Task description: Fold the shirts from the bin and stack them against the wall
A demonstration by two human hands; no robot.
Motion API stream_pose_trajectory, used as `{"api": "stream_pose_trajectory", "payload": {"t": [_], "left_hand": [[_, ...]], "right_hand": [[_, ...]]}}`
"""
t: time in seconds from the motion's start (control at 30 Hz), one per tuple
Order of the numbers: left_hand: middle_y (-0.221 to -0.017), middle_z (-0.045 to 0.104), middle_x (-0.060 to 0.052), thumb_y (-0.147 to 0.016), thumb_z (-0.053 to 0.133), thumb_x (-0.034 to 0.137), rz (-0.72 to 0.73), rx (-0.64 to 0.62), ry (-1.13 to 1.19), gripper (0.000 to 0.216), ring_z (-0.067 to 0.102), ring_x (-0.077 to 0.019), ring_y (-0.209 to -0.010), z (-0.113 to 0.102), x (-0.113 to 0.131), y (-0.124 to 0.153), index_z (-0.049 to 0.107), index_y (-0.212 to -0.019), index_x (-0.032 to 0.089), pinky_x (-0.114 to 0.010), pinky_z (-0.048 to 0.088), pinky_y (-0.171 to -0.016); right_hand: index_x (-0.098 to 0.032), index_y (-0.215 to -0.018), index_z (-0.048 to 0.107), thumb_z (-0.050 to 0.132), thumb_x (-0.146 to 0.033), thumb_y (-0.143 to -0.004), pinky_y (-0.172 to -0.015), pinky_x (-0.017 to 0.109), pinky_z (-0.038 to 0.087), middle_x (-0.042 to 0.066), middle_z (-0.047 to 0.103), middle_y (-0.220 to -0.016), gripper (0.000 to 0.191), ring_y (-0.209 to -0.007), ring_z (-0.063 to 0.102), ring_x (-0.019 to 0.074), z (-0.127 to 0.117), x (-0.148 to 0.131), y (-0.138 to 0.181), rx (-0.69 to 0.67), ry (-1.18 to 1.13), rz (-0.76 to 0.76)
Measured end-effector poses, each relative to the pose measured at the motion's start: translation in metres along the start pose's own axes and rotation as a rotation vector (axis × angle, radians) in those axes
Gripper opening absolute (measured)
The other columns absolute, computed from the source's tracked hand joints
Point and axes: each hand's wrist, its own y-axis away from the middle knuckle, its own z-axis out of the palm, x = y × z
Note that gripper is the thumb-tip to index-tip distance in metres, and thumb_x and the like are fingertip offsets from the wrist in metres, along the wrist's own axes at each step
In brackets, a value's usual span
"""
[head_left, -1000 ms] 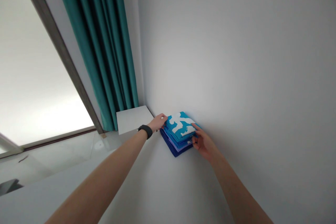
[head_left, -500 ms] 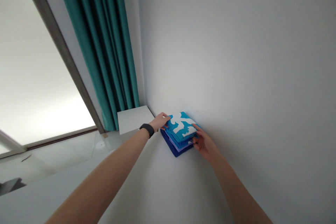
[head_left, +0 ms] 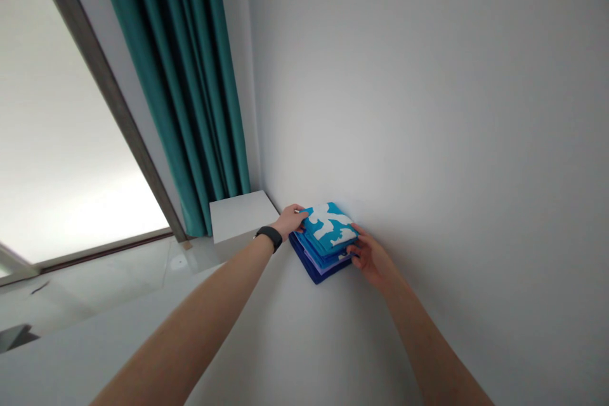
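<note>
A folded turquoise cloth with white shapes (head_left: 330, 226) lies on top of a small stack of folded fabric against the wall. Below it show blue and lilac layers, and a dark blue folded cloth (head_left: 314, 275) forms the bottom. My left hand (head_left: 289, 221), with a black band on its wrist, grips the left corner of the patterned cloth between thumb and fingers. On the right side, my right hand (head_left: 372, 259) pinches the cloth's edge, its thumb on the near side. Some fingertips are hidden under the fold.
The stack rests on a broad white surface (head_left: 285, 342) beside a pale wall (head_left: 409, 89). Left of it stands a low white cabinet (head_left: 242, 212) under a teal curtain (head_left: 185, 89). A dark-framed glass panel (head_left: 76, 152) and a light tiled floor (head_left: 118, 285) lie further left.
My right fingers have shifted slightly along the cloth's right edge. The view has moved a little; the stack stays in place and both hands keep their hold.
</note>
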Motion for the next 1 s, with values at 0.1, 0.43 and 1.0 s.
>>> {"api": "stream_pose_trajectory", "payload": {"t": [0.1,0.43,1.0], "left_hand": [[-0.068,0.061,-0.001,-0.086,0.064,0.033,0.031,0.03,-0.078,0.022,0.059,-0.0123,-0.057,0.0,-0.005,0.0,0.059,-0.094,0.013,-0.023,0.051,-0.055],[-0.147,0.041,-0.006,-0.095,0.044,0.042,0.69,0.035,-0.789,0.041,0.033,-0.0271,-0.136,0.006,-0.003,0.048,0.051,-0.133,0.028,-0.045,0.025,-0.114],[-0.152,0.037,-0.01,-0.098,0.027,0.052,0.519,0.167,-0.98,0.056,0.024,-0.0256,-0.143,0.037,-0.015,0.053,0.04,-0.143,0.021,-0.045,0.017,-0.117]], "right_hand": [[-0.027,-0.118,0.056,0.061,-0.016,-0.073,-0.034,0.018,0.041,-0.004,0.064,-0.078,0.046,-0.06,0.065,0.013,-0.003,-0.003,0.003,0.062,0.04,-0.059],[-0.029,-0.119,0.06,0.063,-0.029,-0.073,-0.047,0.026,0.051,0.004,0.059,-0.12,0.047,-0.071,0.063,0.015,-0.019,0.019,0.026,0.159,0.305,-0.266],[-0.019,-0.14,0.044,0.025,-0.03,-0.099,-0.116,0.053,0.016,0.013,0.042,-0.147,0.047,-0.139,0.031,0.0243,0.007,0.029,-0.021,0.049,1.633,-1.062]]}}
